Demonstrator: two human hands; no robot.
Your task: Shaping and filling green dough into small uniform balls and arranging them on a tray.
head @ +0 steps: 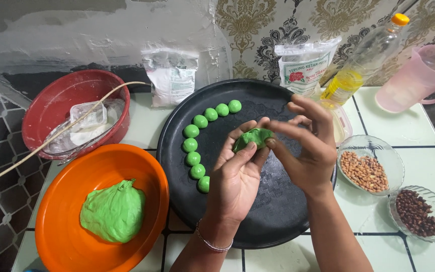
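Resting nearest the camera at the lower left, an orange bowl (66, 242) with a lump of green dough (113, 212) inside. Just right of it, rising from the lower edge, two bare forearms over a round black tray (273, 221), the left wrist wearing a thin bracelet (212, 245).

Cupping a small piece of green dough (252, 137) in the fingers of the left hand (235, 174), thumb curling up against its lower edge. Pinching the same piece from the right side with the right hand (308, 146), thumb and forefinger closing on its edge, remaining fingers spreading loosely above. Sitting between both sets of fingertips, raised above the middle of the tray, not touching it.

Curving along the tray's left part, a row of eight green dough balls (193, 146), well clear of the hands.

Standing at the upper left, a red bowl (51, 100) holding a clear container. Leaning against the wall behind, two flour bags (172, 75), an oil bottle (363, 60) and a pink jug (419, 75). Lying to the right, a glass dish of peanuts (366, 168) and another of dark beans (419, 211).
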